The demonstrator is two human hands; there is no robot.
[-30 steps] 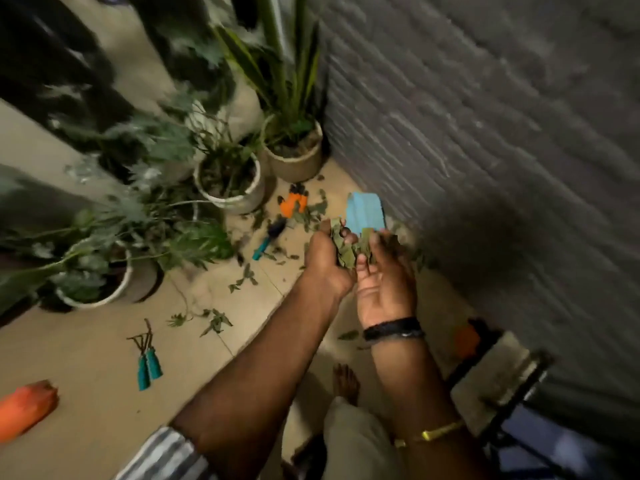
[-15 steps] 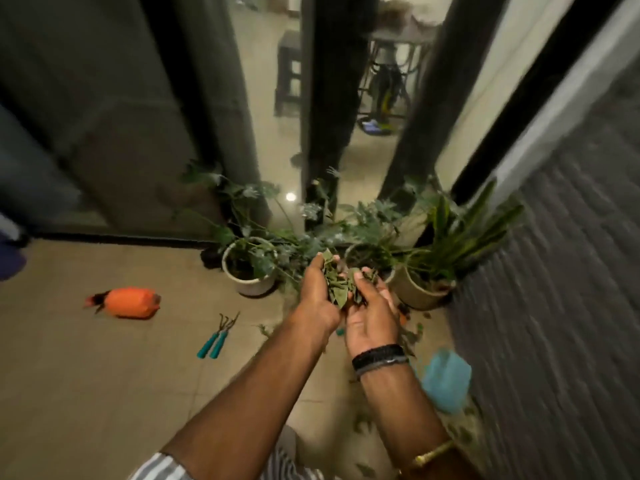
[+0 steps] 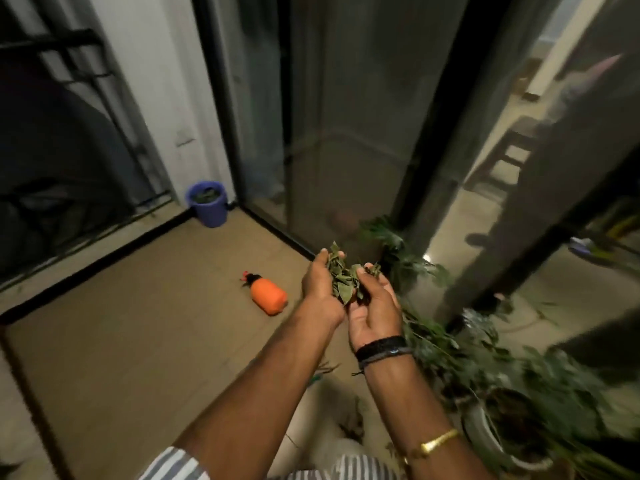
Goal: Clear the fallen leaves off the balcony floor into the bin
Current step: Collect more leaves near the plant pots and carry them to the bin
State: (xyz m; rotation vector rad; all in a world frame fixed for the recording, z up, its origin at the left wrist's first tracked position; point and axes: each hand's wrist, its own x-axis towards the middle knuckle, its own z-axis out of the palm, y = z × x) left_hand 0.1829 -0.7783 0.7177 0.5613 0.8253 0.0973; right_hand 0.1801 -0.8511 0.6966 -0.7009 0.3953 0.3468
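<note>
- The view is swinging away from the corner with the potted plants and the brick wall, where it was pointing a second ago, and the blue bin [image 3: 207, 204] is now coming into sight in the far corner of the balcony floor [image 3: 145, 327].
- The left hand [image 3: 320, 287] and right hand [image 3: 372, 303] are staying cupped together, fingers curled around a bunch of fallen leaves [image 3: 343, 277], just as they were holding it half a second ago.
- The bin is standing well apart from the hands, with green already showing inside it.
- An orange spray bottle [image 3: 268, 295] is lying on the floor between the hands and the bin.
- A potted plant [image 3: 512, 403] is sitting at the lower right, with a few bits of leaf litter lying near its base, so more gathering is probably waiting.
- Judging by this turn, the carry to the bin is getting under way; the loose bundle may be shedding pieces unless the hands are kept tight.
</note>
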